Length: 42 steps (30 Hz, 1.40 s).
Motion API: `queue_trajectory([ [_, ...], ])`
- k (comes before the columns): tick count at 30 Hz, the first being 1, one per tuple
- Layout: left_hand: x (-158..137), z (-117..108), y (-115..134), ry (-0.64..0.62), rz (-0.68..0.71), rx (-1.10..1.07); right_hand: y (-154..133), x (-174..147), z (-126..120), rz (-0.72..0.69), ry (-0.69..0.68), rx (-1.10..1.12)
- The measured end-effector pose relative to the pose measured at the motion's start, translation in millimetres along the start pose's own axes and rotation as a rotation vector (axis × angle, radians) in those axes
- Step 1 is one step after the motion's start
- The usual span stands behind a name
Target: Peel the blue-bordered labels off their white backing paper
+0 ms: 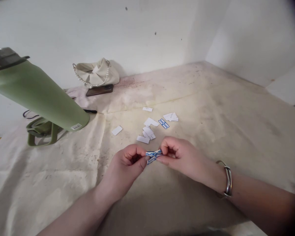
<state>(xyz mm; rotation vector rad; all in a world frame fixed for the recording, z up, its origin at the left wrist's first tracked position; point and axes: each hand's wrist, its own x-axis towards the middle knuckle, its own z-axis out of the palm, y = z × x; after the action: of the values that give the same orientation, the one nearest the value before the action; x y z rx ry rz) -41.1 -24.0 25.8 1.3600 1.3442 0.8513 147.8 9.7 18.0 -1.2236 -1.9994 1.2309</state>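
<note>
My left hand and my right hand meet low over the cloth-covered table. Between their pinched fingertips is a small white sticker sheet with blue markings, which looks folded or parted into two layers. Just beyond my hands lies a flat sticker piece with blue-outlined boxes. Beside it are several white paper slips in a loose overlapping group, and a small stack of white slips. Single slips lie to the left and farther back. A metal bracelet circles my right wrist.
A tall green tumbler stands at the left, with a green handled lid next to its base. A black pen pokes out behind it. Farther back are a dark phone and a cream handbag with a pearl strap, near the wall.
</note>
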Motion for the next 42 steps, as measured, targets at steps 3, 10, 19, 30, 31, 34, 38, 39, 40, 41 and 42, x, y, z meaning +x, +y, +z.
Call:
queue_trajectory([
  [3, 0.0, 0.7, 1.3, 0.004, -0.007, -0.009, 1.7, 0.8, 2.2, -0.005, 0.011, 0.082],
  [10, 0.8, 1.0, 4.2, 0.006, -0.012, -0.012, -0.4, 0.8, 1.7, 0.012, -0.046, 0.087],
  [19, -0.2, 0.2, 1.8, -0.011, -0.019, -0.012, -1.1, -1.2, -1.1, 0.056, -0.113, 0.036],
  [30, 0.6, 0.2, -3.4, -0.079, -0.021, -0.139, 0.7, 0.3, -0.1, 0.042, -0.097, 0.013],
  [31, 1.0, 0.6, -4.7, -0.068, -0.033, -0.118, 0.8, 0.4, 0.3, 0.045, -0.099, 0.017],
  [34, 2.2, 1.2, -6.7, -0.036, -0.048, -0.110, 0.9, -0.1, 1.0, 0.044, -0.103, 0.036],
  [38, 3.4, 0.7, -5.9, 0.013, -0.052, -0.172, -0.7, -1.2, -1.3, 0.047, -0.089, 0.063],
  [39, 3.7, 0.5, -5.7, 0.023, -0.056, -0.187, -1.4, -1.2, -2.3, 0.050, -0.085, 0.068],
  [40, 3.9, 0.4, -5.6, 0.031, -0.061, -0.205, -1.9, -1.2, -3.2, 0.049, -0.083, 0.074],
  [41, 4.1, 0.3, -5.4, 0.037, -0.067, -0.228, -2.2, -1.0, -3.9, 0.042, -0.076, 0.083],
  [42, 4.3, 0.3, -5.1, 0.041, -0.073, -0.257, -2.2, -0.9, -4.3, 0.030, -0.060, 0.099],
])
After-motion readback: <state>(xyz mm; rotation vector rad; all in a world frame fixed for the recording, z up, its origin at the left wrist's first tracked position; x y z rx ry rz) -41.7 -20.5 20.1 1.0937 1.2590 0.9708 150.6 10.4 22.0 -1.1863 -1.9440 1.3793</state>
